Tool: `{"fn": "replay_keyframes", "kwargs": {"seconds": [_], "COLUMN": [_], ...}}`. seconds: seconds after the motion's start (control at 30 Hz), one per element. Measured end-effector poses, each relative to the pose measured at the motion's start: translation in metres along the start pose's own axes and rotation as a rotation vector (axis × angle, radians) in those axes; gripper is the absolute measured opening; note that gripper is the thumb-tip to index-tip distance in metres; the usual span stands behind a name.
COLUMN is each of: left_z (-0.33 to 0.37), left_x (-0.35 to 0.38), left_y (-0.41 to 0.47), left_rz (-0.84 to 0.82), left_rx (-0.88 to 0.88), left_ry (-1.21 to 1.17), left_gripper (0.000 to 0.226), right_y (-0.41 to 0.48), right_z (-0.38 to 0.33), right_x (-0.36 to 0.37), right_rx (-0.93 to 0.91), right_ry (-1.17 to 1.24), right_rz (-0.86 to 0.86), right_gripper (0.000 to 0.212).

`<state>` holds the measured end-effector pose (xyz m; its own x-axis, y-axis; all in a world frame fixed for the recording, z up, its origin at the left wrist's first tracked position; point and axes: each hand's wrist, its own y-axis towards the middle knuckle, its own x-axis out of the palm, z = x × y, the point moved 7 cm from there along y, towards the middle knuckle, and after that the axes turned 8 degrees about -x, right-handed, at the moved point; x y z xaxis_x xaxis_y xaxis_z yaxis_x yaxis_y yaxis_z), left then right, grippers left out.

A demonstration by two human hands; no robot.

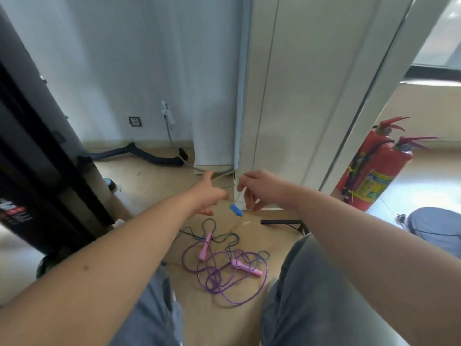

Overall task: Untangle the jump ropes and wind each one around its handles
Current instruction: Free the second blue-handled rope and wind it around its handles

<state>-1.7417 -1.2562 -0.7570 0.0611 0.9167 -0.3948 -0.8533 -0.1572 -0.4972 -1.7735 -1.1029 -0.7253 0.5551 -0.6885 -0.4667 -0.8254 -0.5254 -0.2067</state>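
1. Your right hand [259,189] was pinched shut on a pale rope [239,194], and a blue handle [235,210] hung from this rope just below your fingers.
2. Your left hand [208,193] was held out beside the blue handle with the fingers spread apart; it gripped nothing that I could see. The pale rope seemed to run past it, but the blur did not let me tell if they touched.
3. The purple rope [224,278] lay on the floor [149,178] below the blue handle, between your knees, in loose crossing loops. Its two pink handles [205,247] lay inside this heap, apart from each other.
4. A dark thin rope [212,227] ran through the same heap, between the blue handle and the pink handles, and I judged it was still tangled with the purple rope.
5. No rope was wound around its handles yet. By my judgement you were only at the start: one rope was lifted out, and all the winding was left.
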Motion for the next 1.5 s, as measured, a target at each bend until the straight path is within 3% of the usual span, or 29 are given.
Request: {"fn": "replay_keyframes", "kwargs": {"seconds": [0.1, 0.23, 0.3, 0.4, 0.53, 0.7, 0.9, 1.17, 1.27, 1.37, 1.5], "left_z": [0.004, 0.008, 0.005, 0.001, 0.008, 0.018, -0.001, 0.0, -0.002, -0.002, 0.001], "left_x": [0.021, 0.031, 0.027, 0.019, 0.007, -0.012, -0.02, -0.01, -0.012, -0.013, -0.018], "left_y": [0.005, 0.014, 0.024, 0.042, 0.06, 0.088, 0.121, 0.135, 0.141, 0.144, 0.147], "left_rz": [-0.138, -0.175, -0.161, -0.129, -0.062, 0.019, 0.043, -0.086, -0.1, -0.061, 0.061], "left_rx": [0.069, 0.187, 0.184, 0.121, 0.109, 0.124, -0.037, -0.138, -0.15, -0.127, -0.086], "left_ry": [0.077, 0.335, 0.31, 0.058, -0.206, -0.293, -0.367, -0.379, -0.435, -0.37, -0.258], "left_gripper": [0.095, 0.034, 0.024, 0.026, 0.025, 0.021, 0.021, 0.011, 0.01, 0.021, 0.016], "right_y": [0.008, 0.026, 0.036, 0.054, 0.073, 0.086, 0.112, 0.125, 0.126, 0.128, 0.126], "right_z": [-0.016, -0.025, -0.023, -0.01, 0.025, 0.05, 0.05, 0.036, 0.034, 0.037, 0.042], "right_x": [-0.006, -0.016, -0.022, -0.029, -0.009, 0.02, 0.029, 0.019, 0.012, -0.001, -0.019], "right_rx": [-0.058, -0.106, -0.116, -0.075, 0.099, 0.106, 0.032, -0.036, -0.138, -0.146, -0.052], "right_ry": [0.17, 0.336, 0.334, 0.304, 0.242, 0.185, -0.033, -0.299, -0.439, -0.293, 0.157], "right_rz": [0.069, 0.175, 0.234, 0.289, 0.124, -0.164, -0.216, -0.229, -0.161, 0.003, 0.241], "right_gripper": [0.025, 0.024, 0.025, 0.028, 0.05, 0.075, 0.037, 0.048, 0.028, 0.029, 0.019]}}
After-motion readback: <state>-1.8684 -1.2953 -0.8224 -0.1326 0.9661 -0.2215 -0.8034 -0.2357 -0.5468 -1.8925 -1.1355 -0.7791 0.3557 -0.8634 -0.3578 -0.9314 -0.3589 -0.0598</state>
